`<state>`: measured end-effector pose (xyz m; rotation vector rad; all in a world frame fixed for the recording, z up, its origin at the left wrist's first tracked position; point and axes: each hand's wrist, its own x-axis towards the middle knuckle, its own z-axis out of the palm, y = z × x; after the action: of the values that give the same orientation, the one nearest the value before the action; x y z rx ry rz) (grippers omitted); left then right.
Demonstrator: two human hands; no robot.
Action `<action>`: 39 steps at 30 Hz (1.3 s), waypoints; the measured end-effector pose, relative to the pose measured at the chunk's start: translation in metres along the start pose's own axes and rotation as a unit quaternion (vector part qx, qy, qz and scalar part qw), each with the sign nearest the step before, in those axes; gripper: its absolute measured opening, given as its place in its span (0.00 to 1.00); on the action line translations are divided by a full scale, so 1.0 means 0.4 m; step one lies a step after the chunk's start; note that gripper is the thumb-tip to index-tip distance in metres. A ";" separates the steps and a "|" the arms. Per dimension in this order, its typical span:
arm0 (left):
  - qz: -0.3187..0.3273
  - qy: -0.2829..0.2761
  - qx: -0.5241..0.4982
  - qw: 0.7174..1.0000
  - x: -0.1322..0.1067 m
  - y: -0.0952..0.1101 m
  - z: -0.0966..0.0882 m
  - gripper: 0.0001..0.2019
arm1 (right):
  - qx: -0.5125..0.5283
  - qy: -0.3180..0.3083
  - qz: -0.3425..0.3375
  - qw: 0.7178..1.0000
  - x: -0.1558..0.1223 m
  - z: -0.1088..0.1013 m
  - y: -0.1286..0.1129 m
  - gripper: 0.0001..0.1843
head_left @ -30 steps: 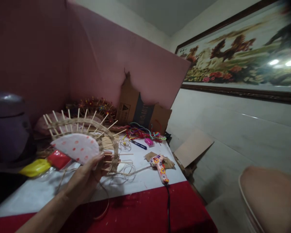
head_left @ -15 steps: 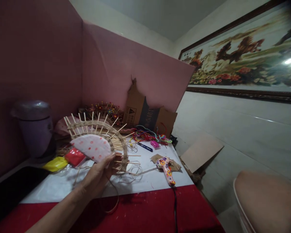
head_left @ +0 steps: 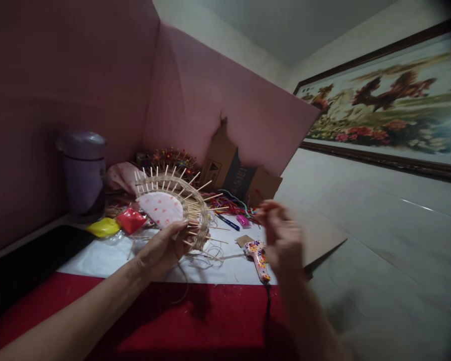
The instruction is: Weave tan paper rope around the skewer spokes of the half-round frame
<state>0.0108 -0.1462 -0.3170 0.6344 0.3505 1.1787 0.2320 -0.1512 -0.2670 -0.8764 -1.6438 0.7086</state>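
Above the white-and-red tabletop [head_left: 229,273], our left grip [head_left: 169,248] clasps a half-round brown-twine, pale-stick weaving [head_left: 185,204]: probably light, brittle-tipped, best held by its woven band [head_left: 204,213]. Whether our blurred right grip [head_left: 283,238] holds anything, we cannot tell.

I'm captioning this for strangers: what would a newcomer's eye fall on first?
Probably the half-round twine weaving with pale sticks and red-dotted white centre, held in the left hand. Next, the pale flower-patterned, pistol-shaped tool just left of the blurred right hand. High on the right hangs a dark-framed picture of horses.
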 end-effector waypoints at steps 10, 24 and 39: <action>-0.026 -0.066 0.000 0.997 -0.024 0.008 0.016 0.09 | 0.205 -0.257 0.107 0.938 0.002 0.119 0.052 0.19; -0.067 -0.004 0.074 0.995 -0.025 -0.012 0.022 0.09 | 0.032 -0.041 0.048 0.997 -0.032 0.124 0.130 0.17; -0.144 0.031 0.124 0.981 -0.045 -0.019 0.051 0.09 | -0.069 0.039 -0.043 0.996 -0.025 0.089 0.151 0.13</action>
<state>0.0217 -0.1705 -0.3072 0.7359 0.6280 0.8862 0.2102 -0.1268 -0.3298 -0.9130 -1.6650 0.4997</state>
